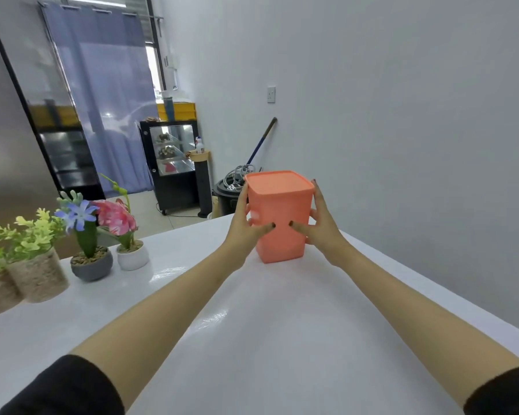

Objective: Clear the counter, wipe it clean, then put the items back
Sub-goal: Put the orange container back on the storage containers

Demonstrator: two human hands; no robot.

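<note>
Head view: two hands (246,229) clasp one orange container (280,217).

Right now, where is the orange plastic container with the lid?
In the head view the orange lidded plastic container stands upright on the white counter near its far end, right of centre, held between the left hand and the right hand.

Orange container (279,217), lid included, is showing one uniform salmon-orange. Counter (252,339) is reading glossy white. Sleeves (63,387) are showing black. Fingernails are showing dark polish. Grey pot (92,266) is carrying a blue flower; white pot (133,258) a pink one. Curtain (108,94) is showing lavender-blue.
</note>
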